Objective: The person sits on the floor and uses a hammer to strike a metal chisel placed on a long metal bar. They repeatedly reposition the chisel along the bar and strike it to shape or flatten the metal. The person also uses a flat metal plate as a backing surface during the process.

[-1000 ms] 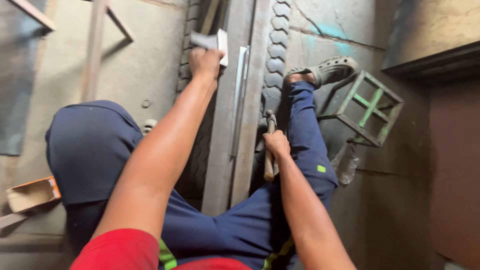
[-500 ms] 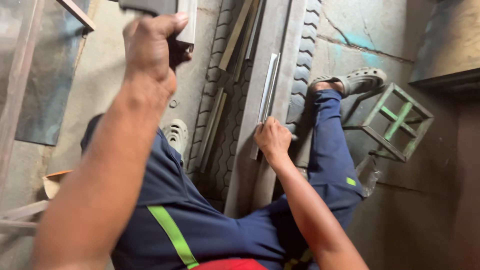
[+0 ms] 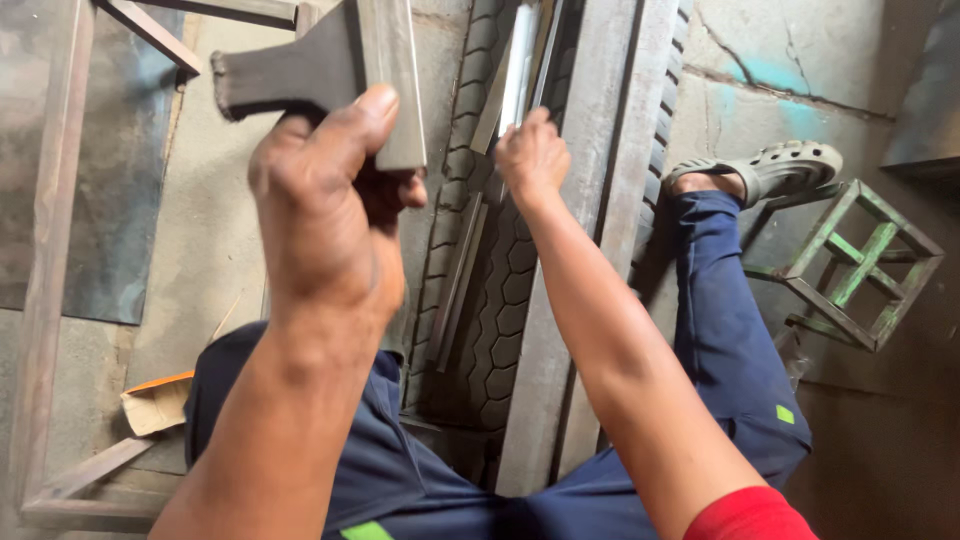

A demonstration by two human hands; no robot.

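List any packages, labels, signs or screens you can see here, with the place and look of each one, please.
Cardboard box: on the floor at lower left, beside the person's left knee; small, open, brown with an orange edge.
Green tag: on the dark blue trouser leg at right; small bright square.
No signs or screens are in view.

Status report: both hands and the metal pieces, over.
Left hand grips grey metal piece, raised. Right hand on shiny strip over tyre. Nothing between them.

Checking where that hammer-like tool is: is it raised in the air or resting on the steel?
Raised. The left hand grips the dark metal tool up near the camera, clear of the long steel bar below.
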